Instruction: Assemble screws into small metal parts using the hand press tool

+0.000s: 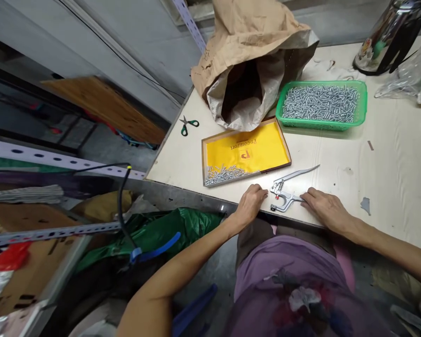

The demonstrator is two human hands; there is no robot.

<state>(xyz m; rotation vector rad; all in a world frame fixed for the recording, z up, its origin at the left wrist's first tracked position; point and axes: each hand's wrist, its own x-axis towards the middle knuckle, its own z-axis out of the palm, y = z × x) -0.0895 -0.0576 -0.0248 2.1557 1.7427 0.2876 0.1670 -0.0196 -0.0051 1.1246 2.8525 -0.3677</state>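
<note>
A pair of metal snap-fastener pliers (pixel 286 199) lies on the table near the front edge, its two handles spread apart and its C-shaped jaw open. My right hand (pixel 326 210) has its fingertips closed on the end of the lower handle. Left of the jaw, my left hand (pixel 250 203) rests at the table edge, fingers curled into a pinch; whatever is between the fingertips is too small to make out. Just beyond is a shallow box (pixel 247 149) with a yellow lining and a heap of small silvery metal pieces (pixel 226 173) in its near left corner.
A green plastic basket (pixel 363 105) holds many similar metal pieces. Behind the box a large brown paper sack (pixel 245 42) gapes open. Scissors (pixel 187 125) lie at the left. A thermos jug (pixel 389 40) and clear plastic bag (pixel 407 72) stand far right. Shelving (pixel 52 231) borders the left.
</note>
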